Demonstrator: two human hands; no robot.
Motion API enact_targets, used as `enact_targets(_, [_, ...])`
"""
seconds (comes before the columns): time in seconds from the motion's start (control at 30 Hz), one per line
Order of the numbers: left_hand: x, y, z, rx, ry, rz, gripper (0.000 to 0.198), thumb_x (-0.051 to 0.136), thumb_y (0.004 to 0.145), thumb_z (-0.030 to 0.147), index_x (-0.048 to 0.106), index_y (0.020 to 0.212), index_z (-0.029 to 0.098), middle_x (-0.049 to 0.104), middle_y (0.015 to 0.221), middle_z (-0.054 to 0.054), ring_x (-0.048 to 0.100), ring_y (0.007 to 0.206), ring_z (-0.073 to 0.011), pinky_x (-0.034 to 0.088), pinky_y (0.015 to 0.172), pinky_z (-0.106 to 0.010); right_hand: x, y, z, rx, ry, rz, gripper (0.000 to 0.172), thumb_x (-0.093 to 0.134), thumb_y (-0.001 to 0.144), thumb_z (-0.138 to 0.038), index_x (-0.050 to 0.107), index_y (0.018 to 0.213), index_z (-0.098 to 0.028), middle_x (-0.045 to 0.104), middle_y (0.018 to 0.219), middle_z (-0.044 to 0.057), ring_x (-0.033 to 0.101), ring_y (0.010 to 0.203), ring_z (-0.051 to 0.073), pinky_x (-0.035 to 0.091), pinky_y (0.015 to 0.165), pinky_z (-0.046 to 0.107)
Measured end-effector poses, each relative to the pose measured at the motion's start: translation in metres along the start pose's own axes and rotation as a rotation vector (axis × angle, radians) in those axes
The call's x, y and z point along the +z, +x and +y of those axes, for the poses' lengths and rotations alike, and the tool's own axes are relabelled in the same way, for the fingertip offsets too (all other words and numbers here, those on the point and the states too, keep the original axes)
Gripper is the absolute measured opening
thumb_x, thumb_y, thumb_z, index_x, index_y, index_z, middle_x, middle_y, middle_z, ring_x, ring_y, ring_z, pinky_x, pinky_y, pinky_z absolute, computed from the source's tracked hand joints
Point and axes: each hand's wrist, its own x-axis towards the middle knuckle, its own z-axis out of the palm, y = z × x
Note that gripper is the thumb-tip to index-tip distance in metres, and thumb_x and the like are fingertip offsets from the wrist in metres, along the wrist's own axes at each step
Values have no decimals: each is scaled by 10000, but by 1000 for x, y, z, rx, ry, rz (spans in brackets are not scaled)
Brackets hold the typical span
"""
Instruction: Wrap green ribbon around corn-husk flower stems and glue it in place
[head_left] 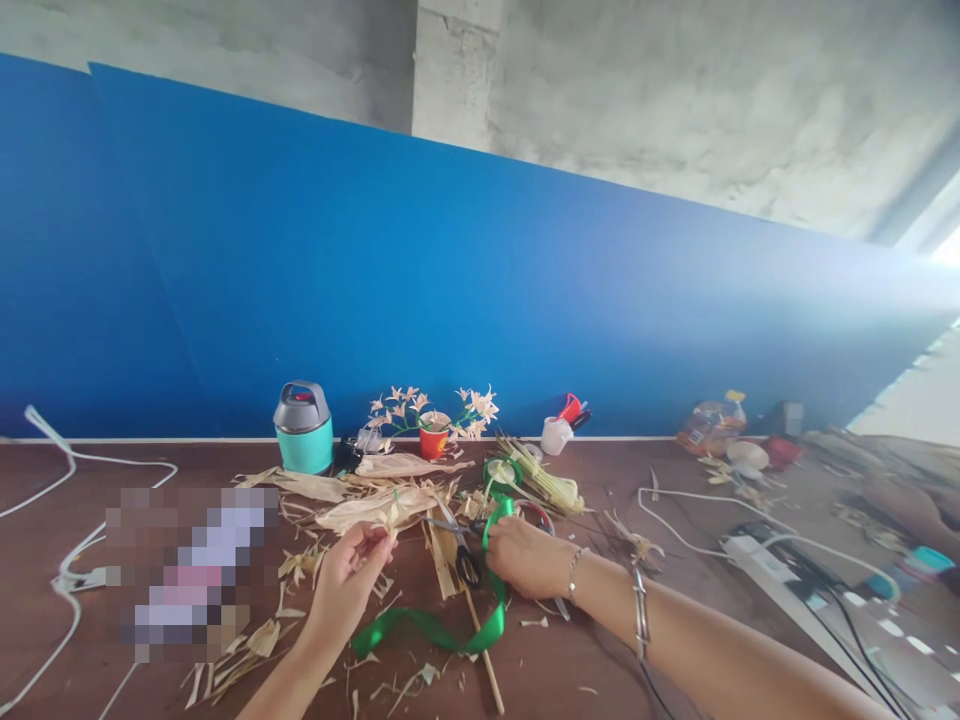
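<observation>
My left hand (346,580) pinched narrow on a dried husk strip (384,512). Right hand (529,556) lay on green ribbon (435,628), scissors (463,552) just beside my fingertips; their spread I couldn't tell.

No legible text, label, brand or number — none anywhere.

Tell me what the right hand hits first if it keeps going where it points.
The right hand would likely meet the green ribbon first, with the scissors just beyond; depth is unclear.

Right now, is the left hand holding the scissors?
No, the left hand pinches a dried husk; the scissors lie on the table.
</observation>
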Motion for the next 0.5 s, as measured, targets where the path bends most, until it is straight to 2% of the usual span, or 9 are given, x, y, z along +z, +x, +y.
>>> enact_targets(0.17, [-1, 1, -1, -25, -33, 6, 202, 643, 688, 378, 603, 717, 182, 619, 670, -8, 587, 627, -170, 479, 632, -256, -9, 1, 6, 181, 202, 122, 118, 535, 623, -89, 636, 677, -116, 668, 735, 128, 576, 743, 231, 379, 675, 329])
enact_targets(0.33, [1, 0, 3, -117, -107, 27, 245, 650, 685, 413, 588, 708, 177, 628, 659, -13, 586, 640, -176, 465, 643, -268, -18, 8, 11, 406, 502, 320, 130, 511, 666, -115, 610, 746, -145, 667, 736, 51, 577, 671, 147, 401, 585, 232])
enact_targets(0.5, [1, -1, 4, -163, -182, 16, 256, 657, 695, 420, 599, 724, 173, 638, 670, -7, 563, 638, -149, 447, 648, -253, -24, 19, 13, 450, 876, 322, 134, 537, 659, -121, 611, 770, -132, 662, 624, 15, 580, 562, 116, 403, 487, 190])
